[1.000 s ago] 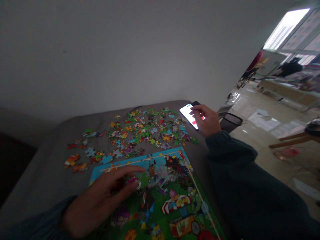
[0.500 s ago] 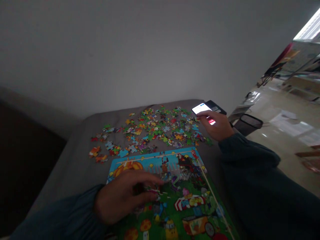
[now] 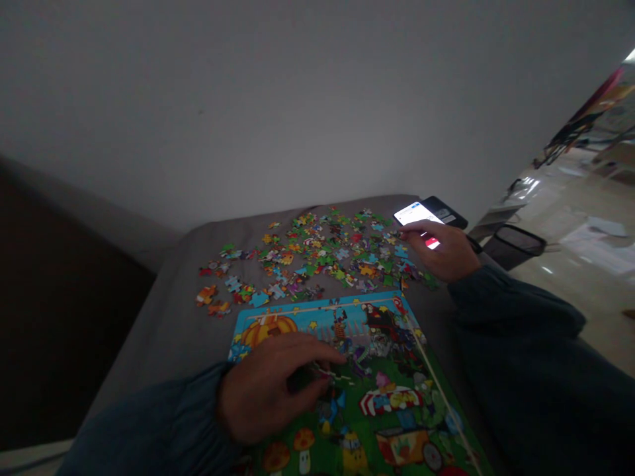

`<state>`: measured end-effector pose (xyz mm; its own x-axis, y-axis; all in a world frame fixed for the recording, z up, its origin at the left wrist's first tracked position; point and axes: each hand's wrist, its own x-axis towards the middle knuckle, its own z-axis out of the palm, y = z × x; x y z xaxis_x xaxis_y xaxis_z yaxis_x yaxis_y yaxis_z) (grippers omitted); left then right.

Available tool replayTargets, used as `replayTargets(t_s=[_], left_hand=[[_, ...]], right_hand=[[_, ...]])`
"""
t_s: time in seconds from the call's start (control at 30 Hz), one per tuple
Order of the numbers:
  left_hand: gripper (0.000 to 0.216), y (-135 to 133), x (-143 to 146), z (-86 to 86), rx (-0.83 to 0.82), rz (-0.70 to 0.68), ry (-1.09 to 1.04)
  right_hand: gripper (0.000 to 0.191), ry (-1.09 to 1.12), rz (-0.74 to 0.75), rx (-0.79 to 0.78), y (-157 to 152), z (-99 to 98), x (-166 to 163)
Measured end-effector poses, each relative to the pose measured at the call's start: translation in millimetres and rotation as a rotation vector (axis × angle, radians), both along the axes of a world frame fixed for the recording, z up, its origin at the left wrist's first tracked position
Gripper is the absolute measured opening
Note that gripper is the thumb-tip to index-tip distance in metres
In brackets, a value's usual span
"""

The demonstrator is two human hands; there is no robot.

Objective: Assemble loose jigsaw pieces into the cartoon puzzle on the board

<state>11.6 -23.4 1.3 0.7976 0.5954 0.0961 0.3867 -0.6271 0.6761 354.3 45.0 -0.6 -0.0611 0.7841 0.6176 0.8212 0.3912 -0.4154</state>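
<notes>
My left hand (image 3: 280, 387) is over a jigsaw board (image 3: 367, 423) printed with cartoon figures, a pumpkin and mushrooms. Its thumb and forefinger are apart, with small pale edges near their tips that I cannot make out clearly. Farther right, my right hand (image 3: 441, 250) hovers by a lit phone (image 3: 417, 213), covering its lower part. Thumb and fingertips there are pressed together at the phone's left edge, and whatever is between them is too small and dark to name. Loose jigsaw pieces (image 3: 322, 254) are scattered beyond the board.
Grey cloth (image 3: 173, 291) covers the tabletop, which meets a pale wall (image 3: 297, 119) at the back. A black flat case (image 3: 446, 211) sits partly behind the phone. Past the right edge, a dark mesh object (image 3: 518, 244) stands over a shiny floor (image 3: 570, 264).
The view has shifted, so table and board appear farther right. My left hand has slid slightly right across the board. My right hand stays beside the phone.
</notes>
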Motion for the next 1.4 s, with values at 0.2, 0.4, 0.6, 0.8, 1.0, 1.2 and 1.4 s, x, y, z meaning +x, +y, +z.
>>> replayTargets(t_s=[0.2,0.4,0.6,0.8,1.0,1.2,1.4], left_hand=[[0.023,6,1,1.6,0.172,-0.030,-0.020],[0.023,10,0,-6.2,0.220,-0.059,-0.011],[0.021,11,0,-6.1,0.271,-0.061,0.006],[0.022,10,-1,-7.8,0.340,-0.086,0.023],[0.020,12,-1,-8.0,0.323,-0.079,0.038],[0.018,12,-1,-7.1,0.279,-0.074,0.066],[0.017,12,-2,-8.2,0.236,-0.063,0.096]], right_hand=[[0.018,-0.005,0.027,-0.032,1,-1.3,0],[0.020,0.003,0.026,-0.052,1,-1.7,0],[0.022,-0.005,0.028,-0.042,0,-0.5,-1],[0.024,0.004,0.022,-0.049,-1,0.2,-2],[0.024,0.000,0.029,-0.053,-1,0.9,-3],[0.022,-0.019,0.048,-0.030,-1,0.1,-3],[0.022,-0.002,0.072,-0.041,1,-1.9,-2]])
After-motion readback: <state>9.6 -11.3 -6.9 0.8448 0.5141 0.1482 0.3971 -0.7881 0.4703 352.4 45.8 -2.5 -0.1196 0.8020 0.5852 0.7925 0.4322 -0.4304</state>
